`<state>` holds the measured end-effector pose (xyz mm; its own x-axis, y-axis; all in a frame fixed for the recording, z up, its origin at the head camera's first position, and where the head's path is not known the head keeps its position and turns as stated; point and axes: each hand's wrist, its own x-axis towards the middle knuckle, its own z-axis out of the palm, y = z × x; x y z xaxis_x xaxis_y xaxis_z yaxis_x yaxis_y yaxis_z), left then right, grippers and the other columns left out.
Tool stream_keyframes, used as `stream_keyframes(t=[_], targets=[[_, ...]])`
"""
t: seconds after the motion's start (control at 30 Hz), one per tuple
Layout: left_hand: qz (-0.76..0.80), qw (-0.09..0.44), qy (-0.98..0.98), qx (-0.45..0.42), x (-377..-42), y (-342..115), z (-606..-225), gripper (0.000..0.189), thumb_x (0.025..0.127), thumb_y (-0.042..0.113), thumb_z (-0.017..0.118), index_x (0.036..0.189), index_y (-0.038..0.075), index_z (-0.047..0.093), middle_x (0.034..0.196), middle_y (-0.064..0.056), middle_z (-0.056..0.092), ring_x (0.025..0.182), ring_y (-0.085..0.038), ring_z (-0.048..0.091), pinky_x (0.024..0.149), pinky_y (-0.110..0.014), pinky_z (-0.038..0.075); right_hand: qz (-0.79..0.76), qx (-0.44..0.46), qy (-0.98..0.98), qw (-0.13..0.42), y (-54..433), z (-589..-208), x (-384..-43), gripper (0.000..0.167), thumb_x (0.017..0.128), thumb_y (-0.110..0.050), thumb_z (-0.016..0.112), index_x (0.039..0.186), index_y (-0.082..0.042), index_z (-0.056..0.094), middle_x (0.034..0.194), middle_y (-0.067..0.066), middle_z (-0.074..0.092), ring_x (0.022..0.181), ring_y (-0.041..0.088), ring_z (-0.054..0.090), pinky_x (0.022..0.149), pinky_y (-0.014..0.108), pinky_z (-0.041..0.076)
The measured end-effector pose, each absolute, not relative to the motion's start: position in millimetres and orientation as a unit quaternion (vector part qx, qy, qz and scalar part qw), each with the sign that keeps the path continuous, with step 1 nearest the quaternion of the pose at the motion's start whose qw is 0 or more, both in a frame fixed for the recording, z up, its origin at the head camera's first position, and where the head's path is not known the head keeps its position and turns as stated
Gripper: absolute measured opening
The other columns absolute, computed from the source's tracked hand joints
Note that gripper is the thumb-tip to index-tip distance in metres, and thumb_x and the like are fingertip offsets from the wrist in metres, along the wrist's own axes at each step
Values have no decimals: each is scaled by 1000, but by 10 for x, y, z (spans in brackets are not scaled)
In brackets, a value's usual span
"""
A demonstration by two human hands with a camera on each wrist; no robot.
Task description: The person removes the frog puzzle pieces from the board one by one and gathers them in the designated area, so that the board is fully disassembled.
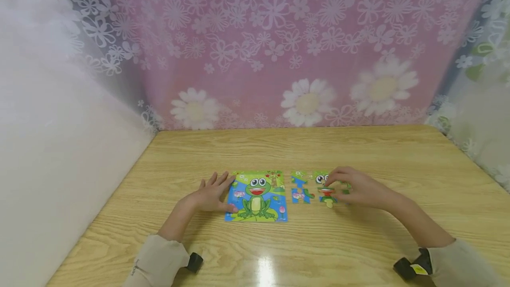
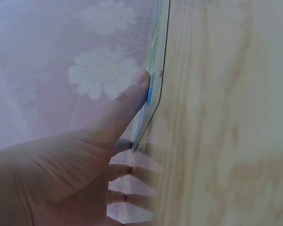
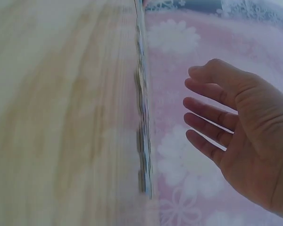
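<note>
A square frog picture puzzle (image 1: 256, 203) lies flat on the wooden table. My left hand (image 1: 209, 196) rests at its left side, fingers spread; in the left wrist view the thumb (image 2: 132, 96) touches the edge of the board (image 2: 154, 56). To the right of the board lie several loose jigsaw pieces, among them a blue and green piece (image 1: 299, 183) and one with the frog's red mouth (image 1: 326, 193). Over these hovers my right hand (image 1: 358, 188), partly covering them. The right wrist view shows its fingers (image 3: 210, 110) loosely bent above the row of pieces (image 3: 144, 155), nothing between them.
The wood-grain table (image 1: 239, 251) extends around the puzzle. Behind it hangs a pink flowered curtain (image 1: 247, 83), and a pale wall (image 1: 71, 145) rises on the left. Dark straps (image 1: 414, 265) sit at both cuffs.
</note>
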<state>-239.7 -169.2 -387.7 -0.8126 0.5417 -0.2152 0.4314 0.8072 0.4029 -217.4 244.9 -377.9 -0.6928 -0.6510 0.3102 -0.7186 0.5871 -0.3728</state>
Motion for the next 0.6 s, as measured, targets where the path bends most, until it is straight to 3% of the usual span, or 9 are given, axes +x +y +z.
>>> stream_keyframes(t=[0.33,0.6], targets=[[168,159,938,257,-2413,-1708,-3900,95,79,57,61,149,12,14,151,-17,3,134,-41,-7,100,-63,-2,229,419,-876,62,1859,-3696,-2277,19,82,-12,69,100,-12,66,108,1,55,101,24,49,78,41,46],[173,148,943,244,-2455,-1705,-3915,67,95,46,45,148,13,19,151,-14,8,135,-39,-3,100,-63,-1,232,426,-874,32,1341,-3689,-2297,19,83,-13,66,101,-13,66,109,-1,55,105,23,48,84,43,43]])
